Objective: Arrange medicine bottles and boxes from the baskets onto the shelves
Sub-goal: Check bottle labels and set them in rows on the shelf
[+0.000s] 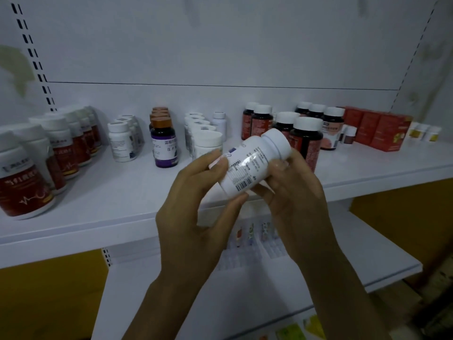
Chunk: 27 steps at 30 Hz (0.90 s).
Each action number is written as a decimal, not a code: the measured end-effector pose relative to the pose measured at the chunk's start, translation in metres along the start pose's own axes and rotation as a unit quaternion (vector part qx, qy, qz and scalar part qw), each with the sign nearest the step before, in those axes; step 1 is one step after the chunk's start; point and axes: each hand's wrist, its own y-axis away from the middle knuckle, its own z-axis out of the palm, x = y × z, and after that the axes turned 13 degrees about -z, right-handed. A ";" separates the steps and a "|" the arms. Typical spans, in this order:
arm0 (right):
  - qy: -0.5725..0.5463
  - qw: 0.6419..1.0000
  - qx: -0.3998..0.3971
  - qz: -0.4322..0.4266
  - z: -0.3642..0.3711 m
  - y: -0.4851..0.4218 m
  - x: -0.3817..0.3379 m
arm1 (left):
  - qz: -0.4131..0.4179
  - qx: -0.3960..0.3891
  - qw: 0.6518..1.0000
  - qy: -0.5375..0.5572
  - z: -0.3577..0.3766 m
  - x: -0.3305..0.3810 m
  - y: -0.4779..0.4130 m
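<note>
A white medicine bottle [252,163] with a white cap and a barcode label lies tilted in front of the shelf [117,200], cap toward the upper right. My left hand [193,207] holds its base end between fingers and thumb. My right hand [296,195] grips the cap end from the right. The bottle hangs above the shelf's front edge, just before a row of white bottles [203,133]. No basket is in view.
The shelf carries rows of bottles: red-labelled white ones [24,182] at left, small white ones [121,141], purple-labelled ones with copper caps [164,146], dark ones with white caps [306,141], and red boxes [382,131] at right. A lower shelf [355,261] holds blister packs.
</note>
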 end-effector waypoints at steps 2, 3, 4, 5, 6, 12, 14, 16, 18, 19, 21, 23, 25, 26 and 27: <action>0.041 0.999 -0.011 -0.017 0.006 -0.010 -0.005 | 0.034 0.017 0.999 -0.026 0.002 -0.004 -0.005; 0.058 0.998 -0.015 -0.023 0.008 -0.015 -0.008 | 0.043 0.021 0.998 -0.037 0.002 -0.007 -0.009; 0.073 0.997 -0.013 -0.023 0.010 -0.023 -0.011 | 0.041 0.017 0.998 -0.050 0.004 -0.011 -0.013; 0.086 0.996 -0.005 -0.020 0.013 -0.032 -0.013 | 0.023 0.003 0.998 -0.065 0.005 -0.015 -0.018; 0.105 0.994 0.008 -0.021 0.015 -0.043 -0.015 | -0.006 -0.019 0.996 -0.084 0.005 -0.021 -0.024; 0.303 0.951 0.028 -0.058 0.025 -0.138 0.007 | -0.075 -0.067 0.961 -0.258 0.004 -0.057 -0.043; 0.376 0.925 0.010 -0.062 0.024 -0.166 0.028 | -0.084 -0.060 0.958 -0.267 0.006 -0.055 -0.041; 0.446 0.894 -0.015 -0.043 0.021 -0.188 0.054 | -0.092 -0.050 0.958 -0.266 0.007 -0.053 -0.038; 0.494 0.869 -0.035 -0.003 0.014 -0.202 0.083 | -0.096 -0.046 0.958 -0.268 0.008 -0.051 -0.037; 0.505 0.862 -0.042 0.019 0.010 -0.207 0.096 | -0.094 -0.051 0.956 -0.274 0.008 -0.051 -0.037; 0.513 0.855 -0.059 0.056 0.002 -0.214 0.120 | -0.080 -0.066 0.952 -0.287 0.008 -0.050 -0.035; 0.516 0.850 -0.071 0.082 -0.005 -0.219 0.135 | -0.072 -0.067 0.951 -0.293 0.008 -0.050 -0.035; 0.510 0.851 -0.079 0.097 -0.011 -0.221 0.144 | -0.076 -0.063 0.952 -0.290 0.008 -0.049 -0.035; 0.503 0.855 -0.081 0.098 -0.015 -0.221 0.148 | -0.078 -0.058 0.953 -0.288 0.008 -0.049 -0.035; 0.498 0.858 -0.083 0.094 -0.018 -0.220 0.153 | -0.080 -0.053 0.952 -0.290 0.008 -0.049 -0.035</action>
